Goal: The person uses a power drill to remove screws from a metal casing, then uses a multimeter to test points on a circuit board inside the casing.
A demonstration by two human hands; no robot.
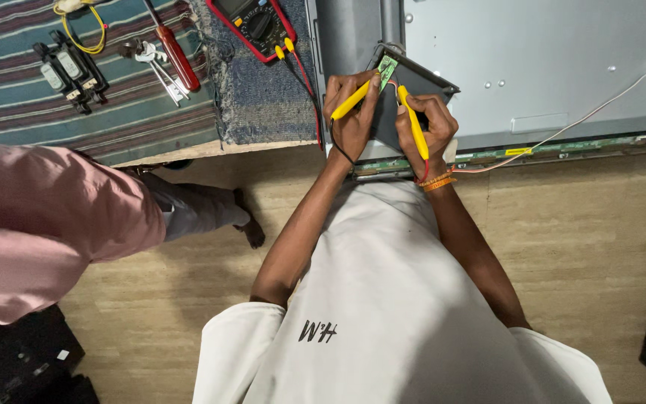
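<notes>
It looked like a small electronics repair workshop. A large grey metal back panel of a flat screen (pixel 547 67) lay opened on the workbench, a narrow green circuit strip (pixel 562 148) exposed along its near edge. Near the bench's far edge a red-cased multimeter with a black dial (pixel 252 26) sat on a blue woven mat (pixel 263 105). On a striped cloth (pixel 9 75) toward the left lay a red-handled screwdriver (pixel 173 49), metal pliers (pixel 155 67) and black rectangular parts (pixel 69 71).

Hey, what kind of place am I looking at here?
Probably an electronics repair shop: a multimeter sits on the bench, both hands press yellow probes to a small green circuit board, and a screwdriver lies nearby.
</notes>
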